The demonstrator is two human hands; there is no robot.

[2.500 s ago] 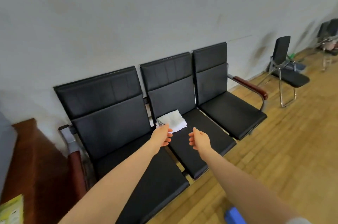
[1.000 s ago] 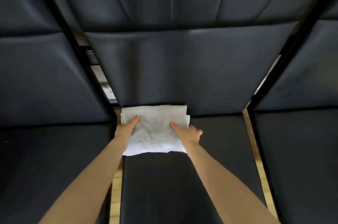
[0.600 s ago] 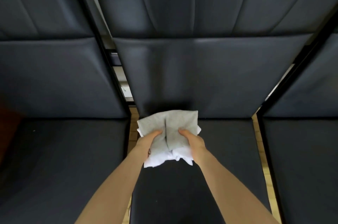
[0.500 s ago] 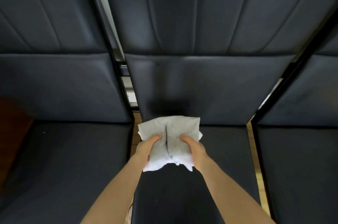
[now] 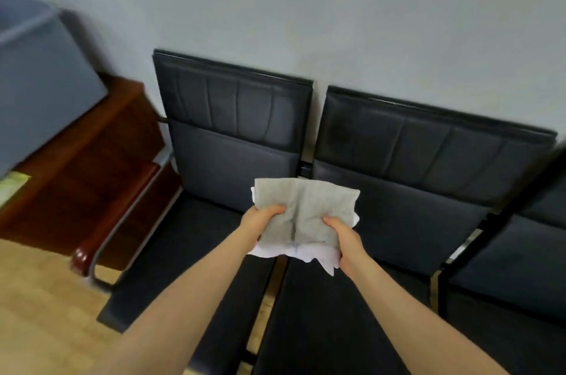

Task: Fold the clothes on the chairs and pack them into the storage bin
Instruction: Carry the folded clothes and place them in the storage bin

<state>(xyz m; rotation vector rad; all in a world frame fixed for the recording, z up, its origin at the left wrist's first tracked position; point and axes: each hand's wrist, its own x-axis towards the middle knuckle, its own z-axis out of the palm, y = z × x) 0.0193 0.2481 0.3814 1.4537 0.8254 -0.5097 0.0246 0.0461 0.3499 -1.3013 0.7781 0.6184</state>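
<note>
Now I see my left hand (image 5: 260, 223) and right hand (image 5: 343, 237) gripping a folded grey-and-white cloth garment (image 5: 303, 215), fingers curled round it, above black padded chairs (image 5: 382, 191); no writing legible.

Both bare forearms reached forward, converging. The left hand (image 5: 260, 221) and right hand (image 5: 343, 237) each gripped the folded grey cloth (image 5: 306, 212) (thumbs on top, fingers curled beneath), held in the air.

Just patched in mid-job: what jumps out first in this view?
A folded grey and white garment at centre, gripped by the left hand and the right hand above the black chairs along the wall. At far left, a reddish wooden cabinet.
</note>
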